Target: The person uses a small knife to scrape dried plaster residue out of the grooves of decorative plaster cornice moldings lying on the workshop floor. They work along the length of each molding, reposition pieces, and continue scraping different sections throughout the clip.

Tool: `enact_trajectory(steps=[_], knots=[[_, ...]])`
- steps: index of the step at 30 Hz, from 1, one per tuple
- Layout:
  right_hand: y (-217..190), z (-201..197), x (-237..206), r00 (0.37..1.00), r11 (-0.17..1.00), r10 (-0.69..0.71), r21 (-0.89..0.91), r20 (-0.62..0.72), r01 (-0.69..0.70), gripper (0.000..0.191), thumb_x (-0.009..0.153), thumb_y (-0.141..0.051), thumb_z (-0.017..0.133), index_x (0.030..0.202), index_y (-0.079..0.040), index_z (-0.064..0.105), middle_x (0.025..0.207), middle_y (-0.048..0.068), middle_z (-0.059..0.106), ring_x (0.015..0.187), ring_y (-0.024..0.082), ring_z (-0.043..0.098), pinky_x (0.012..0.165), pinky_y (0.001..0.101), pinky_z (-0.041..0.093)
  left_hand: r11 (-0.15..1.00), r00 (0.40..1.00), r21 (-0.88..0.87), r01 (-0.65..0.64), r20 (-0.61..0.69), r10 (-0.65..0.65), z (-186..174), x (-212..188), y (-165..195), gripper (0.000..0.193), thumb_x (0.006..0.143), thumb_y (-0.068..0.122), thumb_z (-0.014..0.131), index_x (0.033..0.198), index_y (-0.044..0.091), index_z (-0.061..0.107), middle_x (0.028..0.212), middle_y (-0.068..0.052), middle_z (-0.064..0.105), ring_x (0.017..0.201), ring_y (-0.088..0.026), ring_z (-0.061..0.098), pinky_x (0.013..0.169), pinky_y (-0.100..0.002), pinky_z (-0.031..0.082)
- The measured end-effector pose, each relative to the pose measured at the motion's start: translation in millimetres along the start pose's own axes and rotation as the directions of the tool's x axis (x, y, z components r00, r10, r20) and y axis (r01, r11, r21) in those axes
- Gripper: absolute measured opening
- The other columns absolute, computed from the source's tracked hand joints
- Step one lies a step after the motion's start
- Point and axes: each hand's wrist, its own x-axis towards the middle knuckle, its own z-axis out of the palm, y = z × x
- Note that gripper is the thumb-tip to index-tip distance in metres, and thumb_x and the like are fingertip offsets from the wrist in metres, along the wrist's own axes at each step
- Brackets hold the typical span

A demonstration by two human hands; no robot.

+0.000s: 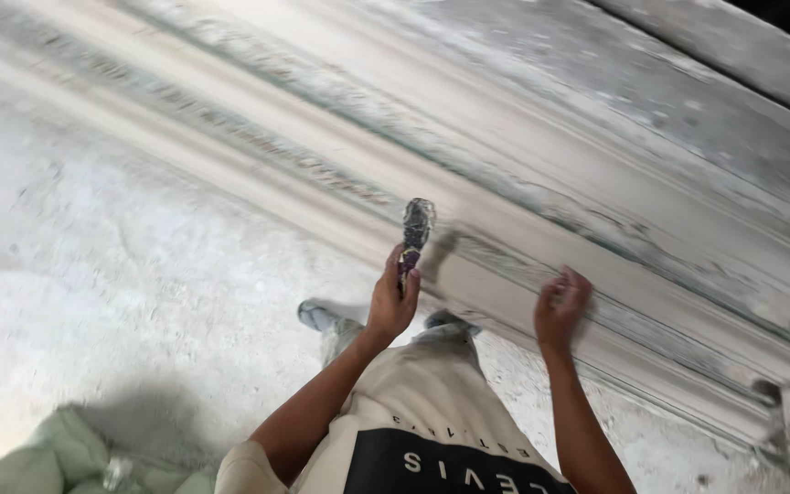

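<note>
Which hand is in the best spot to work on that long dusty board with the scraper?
The left hand, probably: it already grips the scraper, blade up beside the moulded board. The right hand rests bare on it.

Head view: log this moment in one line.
left hand: grips plaster-caked putty knife, blade up | right hand: on stepped grey-white moulded cornice | dusty concrete floor below

Site: bldg under renovation/construction. Evidence: bare dusty concrete floor [93, 256], long plaster-caked moulding [505, 220] w/ peeling paint, sack [57, 457] in corner.
</note>
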Motion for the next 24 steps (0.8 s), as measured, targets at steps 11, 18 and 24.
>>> enact_trajectory(steps=[11,18,24], knots=[[-345.5,267.7,-45.0,0.736,0.879,-0.36,0.472,0.573,0.063,0.016,0.096,-0.006,0.071,0.112,-0.003,0.068,0.097,0.008,0.066,0.076,0.012,0.065,0.067,0.0271,0.054,0.941,0.92,-0.027,0.338,-0.201,-0.336,-323.4,-29.7,-94.8,0.034,0.103,0.019,0.056,0.133,0.003,0.049,0.1,-0.017,0.076,0.081,-0.027,0.074,0.068,-0.037,0.057],[-428.5,391.0,-56.9,0.528,0.885,-0.364,0.462,0.767,-0.062,0.013,0.091,-0.008,0.078,0.1,0.0,0.073,0.081,0.009,0.075,0.067,0.012,0.068,0.062,0.0287,0.056,0.795,0.658,-0.241,0.556,-0.456,-0.599,-431.6,-34.4,-153.6,0.029,0.103,0.02,0.058,0.121,-0.001,0.05,0.089,-0.015,0.077,0.071,-0.016,0.068,0.062,-0.032,0.055],[-490.5,488.9,-46.3,0.434,0.855,-0.349,0.472,0.83,-0.215,0.012,0.097,-0.008,0.065,0.105,-0.001,0.071,0.087,0.007,0.077,0.071,0.01,0.072,0.066,0.027,0.061,0.676,0.629,-0.529,0.512,-0.305,-0.715,-485.0,21.3,-203.6,0.025,0.102,0.02,0.059,0.11,0.001,0.045,0.09,-0.014,0.073,0.07,-0.015,0.065,0.055,-0.03,0.054]])
